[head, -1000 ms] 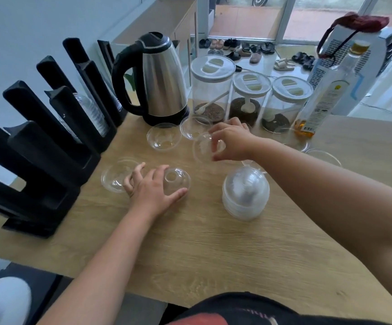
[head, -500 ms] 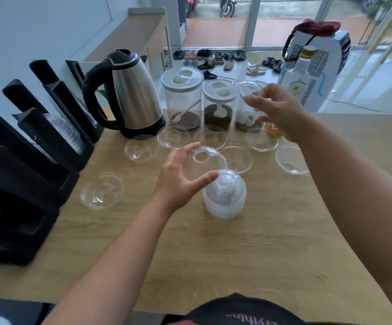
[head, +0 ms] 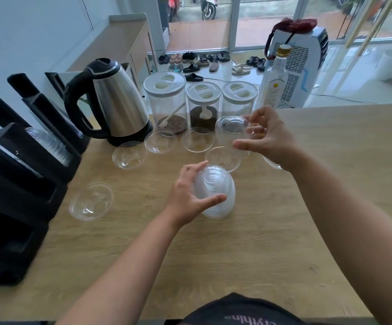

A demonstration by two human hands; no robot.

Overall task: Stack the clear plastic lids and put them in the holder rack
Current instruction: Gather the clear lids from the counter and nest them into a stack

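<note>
A stack of clear dome lids (head: 216, 193) stands on the wooden table (head: 248, 254). My left hand (head: 188, 195) grips the stack's top lid from the left side. Above the table, my right hand (head: 264, 138) holds one clear dome lid (head: 231, 127) by its rim. Several loose lids lie around: one near the rack (head: 91, 201), others by the kettle (head: 129, 155), (head: 160, 141), (head: 197, 139), and one behind the stack (head: 223, 158). The black holder rack (head: 21, 174) runs along the left edge, with a row of lids (head: 49, 144) in one slot.
A steel kettle (head: 117, 102) and three clear jars (head: 165, 102) stand at the table's back, beside a glass bottle (head: 274, 78). A white air cooler (head: 300, 64) stands on the floor beyond. The table's near edge is at the bottom.
My left hand has lowered its lid onto the stack. My right hand has drawn back from the jars toward the stack, carrying a lid.
</note>
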